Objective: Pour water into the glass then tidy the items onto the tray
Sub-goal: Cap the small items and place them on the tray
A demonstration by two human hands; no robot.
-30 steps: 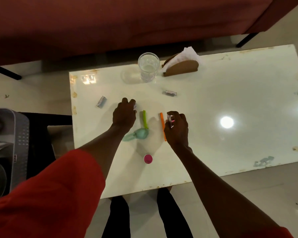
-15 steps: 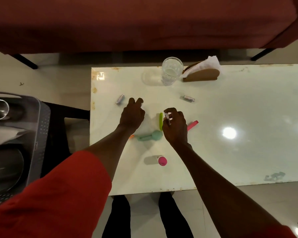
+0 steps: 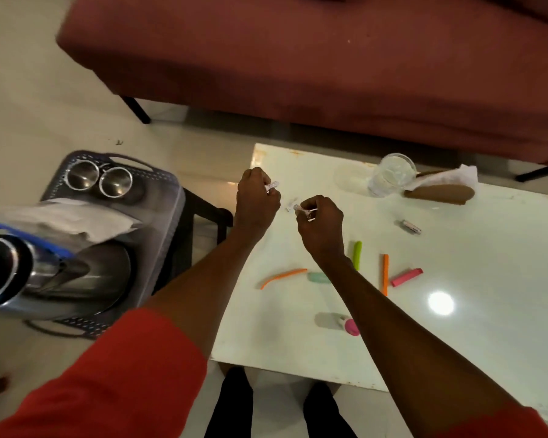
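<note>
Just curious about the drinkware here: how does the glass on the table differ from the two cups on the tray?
The glass is clear; the two cups are shiny metal. The glass stands alone on the white table by a napkin holder; the cups sit side by side, touching, at the grey tray's far end. All stand upright, mouths open.

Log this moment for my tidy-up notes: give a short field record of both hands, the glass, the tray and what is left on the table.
left hand: closed on a small white item, near the table's left edge
right hand: closed on a small white item, over the table
glass: on the table, water inside
tray: on a stand left of the table; holds two steel cups, a steel plate, white paper
loose on table: green stick, two orange sticks, pink piece, pink-capped item, small wrapped item
tissue holder: beside the glass
</note>
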